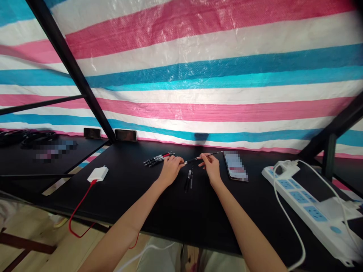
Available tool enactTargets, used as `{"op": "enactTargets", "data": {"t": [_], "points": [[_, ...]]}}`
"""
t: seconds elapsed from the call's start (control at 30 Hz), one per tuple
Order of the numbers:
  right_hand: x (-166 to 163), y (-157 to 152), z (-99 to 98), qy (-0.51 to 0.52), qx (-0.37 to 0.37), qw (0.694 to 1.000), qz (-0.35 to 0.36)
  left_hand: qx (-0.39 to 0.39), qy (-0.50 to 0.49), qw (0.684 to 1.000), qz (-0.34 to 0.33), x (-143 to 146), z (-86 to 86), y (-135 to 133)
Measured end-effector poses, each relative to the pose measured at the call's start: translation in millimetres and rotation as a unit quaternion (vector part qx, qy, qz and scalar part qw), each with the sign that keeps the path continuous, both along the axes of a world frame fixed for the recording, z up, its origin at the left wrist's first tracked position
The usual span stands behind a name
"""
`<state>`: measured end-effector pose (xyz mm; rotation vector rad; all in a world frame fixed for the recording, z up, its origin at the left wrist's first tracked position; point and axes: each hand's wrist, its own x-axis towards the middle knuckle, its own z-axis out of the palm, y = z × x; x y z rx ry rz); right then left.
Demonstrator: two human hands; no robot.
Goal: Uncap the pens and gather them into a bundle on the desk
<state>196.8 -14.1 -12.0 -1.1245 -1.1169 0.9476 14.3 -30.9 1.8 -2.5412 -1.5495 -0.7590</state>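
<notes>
My left hand [171,169] is closed, pinching the left end of a thin black pen [195,159] with a silver tip. My right hand [210,165] is closed too, gripping the same pen further along; its dark shaft sticks out to the right toward a phone. The pen is held just above the black table [159,211]. Two loose pen parts [189,177] lie on the table between my wrists. A small bunch of black and red pens [158,158] lies just left of my left hand.
A phone [235,166] lies face up right of my right hand. A white power strip [309,206] with white cables sits at the right. A white charger [98,174] with a red cable rests at the left. Two phones [126,135] lean against the striped tarp behind.
</notes>
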Motion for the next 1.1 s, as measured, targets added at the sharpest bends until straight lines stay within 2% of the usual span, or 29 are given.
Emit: {"op": "enactTargets", "data": {"t": [0.17,0.53,1.1], "points": [[0.7,0.6,-0.5,-0.008,-0.007,1.000,0.029,0.004,0.000,1.000,-0.004,-0.9,-2.1,1.3],[3.2,0.2,1.2,-0.034,-0.030,0.998,0.037,0.009,-0.001,1.000,0.000,-3.3,-3.2,3.4],[2.0,-2.5,5.7,0.024,-0.040,0.996,0.076,0.014,0.000,1.000,0.008,-3.3,-4.8,5.1]]}}
